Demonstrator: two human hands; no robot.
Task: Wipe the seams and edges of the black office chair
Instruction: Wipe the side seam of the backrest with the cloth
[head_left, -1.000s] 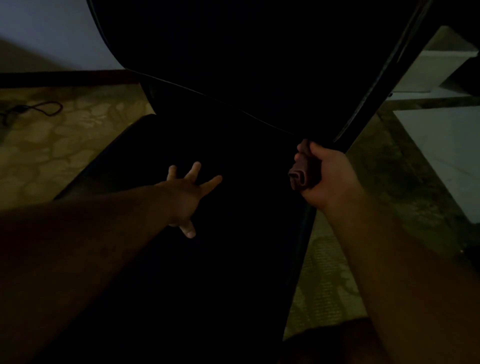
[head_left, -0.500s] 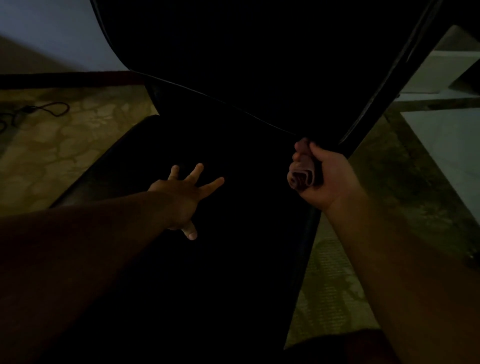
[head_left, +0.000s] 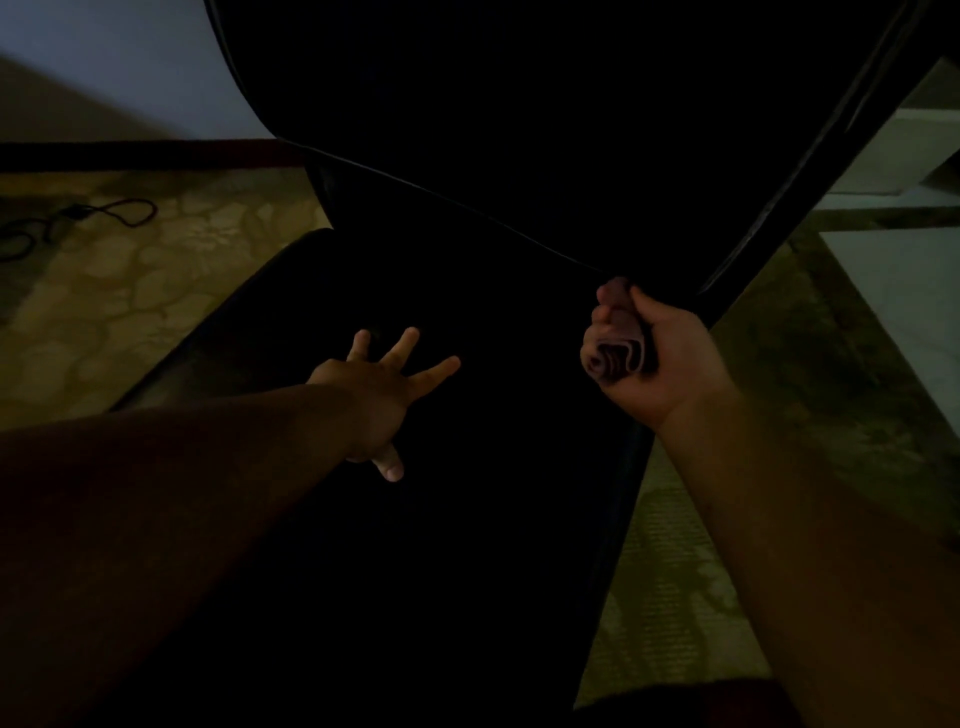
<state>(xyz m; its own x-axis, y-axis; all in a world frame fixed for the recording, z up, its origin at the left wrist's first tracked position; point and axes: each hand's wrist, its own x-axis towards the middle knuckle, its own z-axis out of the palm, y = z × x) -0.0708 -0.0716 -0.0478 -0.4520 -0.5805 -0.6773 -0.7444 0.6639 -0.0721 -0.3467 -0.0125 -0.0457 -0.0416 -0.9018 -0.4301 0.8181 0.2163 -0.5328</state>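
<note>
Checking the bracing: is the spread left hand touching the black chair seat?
Cannot tell. Head view shows the left hand over the black chair seat, too dark for contact.

Both my bare arms reach forward, left hand spread, right hand fisted.
My left hand (head_left: 382, 392) lies palm down, fingers straight and splayed, thumb pointing back toward me. My right hand (head_left: 647, 358) is curled tight, thumb up top, gripping a rolled cloth (head_left: 618, 356); forearm runs down-right.
</note>
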